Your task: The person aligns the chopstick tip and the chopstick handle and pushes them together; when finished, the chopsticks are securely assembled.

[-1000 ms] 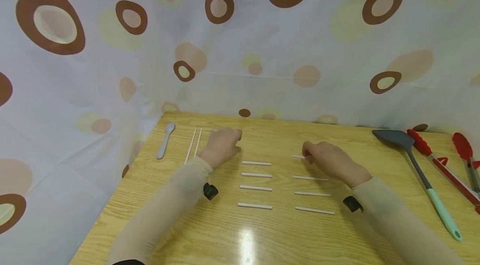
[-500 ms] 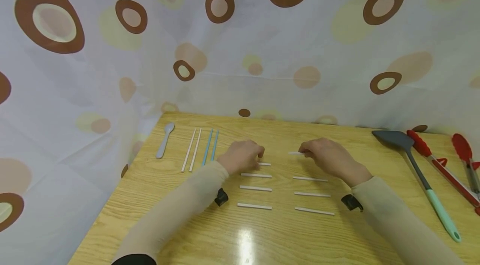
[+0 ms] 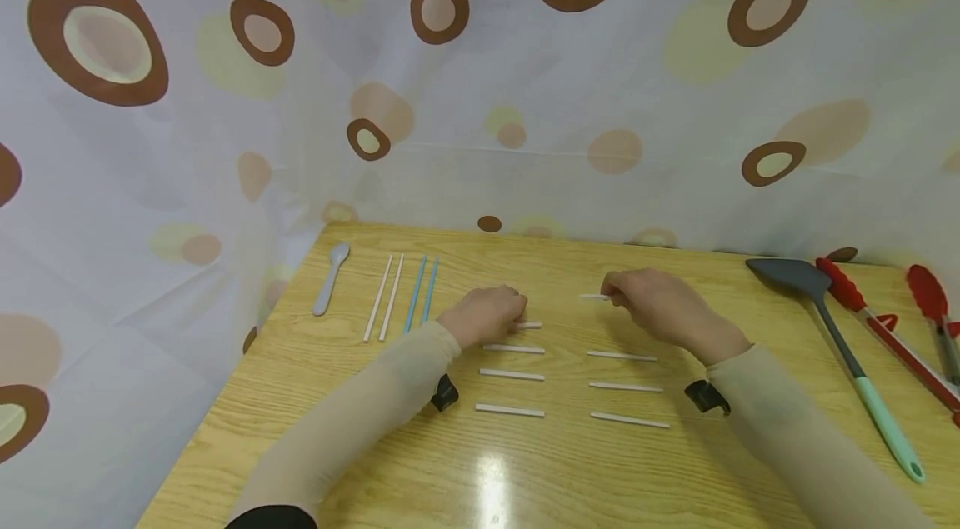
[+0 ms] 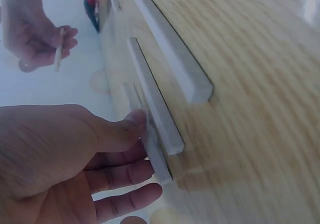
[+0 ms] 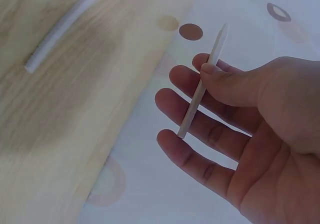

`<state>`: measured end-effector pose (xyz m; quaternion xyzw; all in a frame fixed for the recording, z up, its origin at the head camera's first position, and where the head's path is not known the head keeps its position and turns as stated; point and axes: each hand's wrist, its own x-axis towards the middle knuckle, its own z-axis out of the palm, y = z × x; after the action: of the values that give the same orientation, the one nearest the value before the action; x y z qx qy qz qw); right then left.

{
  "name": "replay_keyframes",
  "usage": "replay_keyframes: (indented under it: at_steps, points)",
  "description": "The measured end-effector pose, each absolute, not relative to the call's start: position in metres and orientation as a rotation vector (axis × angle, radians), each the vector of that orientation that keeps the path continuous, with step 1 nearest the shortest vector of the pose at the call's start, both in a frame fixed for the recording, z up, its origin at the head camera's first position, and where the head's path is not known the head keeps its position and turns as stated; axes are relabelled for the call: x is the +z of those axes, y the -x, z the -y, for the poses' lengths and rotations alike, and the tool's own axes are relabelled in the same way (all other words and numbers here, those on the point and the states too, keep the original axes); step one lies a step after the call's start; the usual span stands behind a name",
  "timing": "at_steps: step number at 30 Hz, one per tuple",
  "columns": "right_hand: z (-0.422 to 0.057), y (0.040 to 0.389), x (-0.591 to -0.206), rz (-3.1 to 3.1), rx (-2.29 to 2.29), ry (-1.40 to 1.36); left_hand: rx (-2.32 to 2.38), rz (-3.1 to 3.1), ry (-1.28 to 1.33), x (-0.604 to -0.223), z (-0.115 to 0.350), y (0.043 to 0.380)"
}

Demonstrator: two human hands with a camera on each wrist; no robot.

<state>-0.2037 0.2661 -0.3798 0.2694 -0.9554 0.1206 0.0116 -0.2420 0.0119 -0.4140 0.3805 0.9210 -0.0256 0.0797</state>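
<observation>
My left hand [image 3: 486, 316] pinches the farthest short white stick [image 3: 529, 326] of the left column, close over the table. In the left wrist view its thumb lies on that stick [image 4: 159, 161], with the fingers behind. A thicker white stick [image 4: 156, 100] lies right beside it. My right hand [image 3: 660, 306] holds a thin white stick [image 5: 196, 101] between thumb and fingers, raised above the table; its upper end tapers in the right wrist view. Several white sticks lie in two columns, such as a left one [image 3: 512, 375] and a right one [image 3: 626, 387].
On the wooden table [image 3: 405, 479], a grey spoon [image 3: 329, 283], white chopsticks [image 3: 384, 300] and blue chopsticks [image 3: 420, 291] lie at left. A spatula [image 3: 836, 337] and two red tongs [image 3: 892, 337] lie at right. A patterned curtain [image 3: 540, 87] borders the back.
My left hand has moved right from over the blue chopsticks to the farthest left-column stick and now pinches it. The right hand has shifted slightly farther away with its stick.
</observation>
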Motion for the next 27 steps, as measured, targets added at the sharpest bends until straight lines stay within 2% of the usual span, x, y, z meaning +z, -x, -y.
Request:
replay_keyframes:
  at_steps: [8, 27]
  points:
    - [-0.268, 0.206, -0.370, 2.914, 0.369, -0.899, 0.017, -2.874, -1.227, -0.399, -0.008, 0.246]
    - [-0.256, 0.204, -0.364, 2.822, 0.374, -0.970, 0.176, -2.909, -1.255, -0.372, -0.010, 0.242]
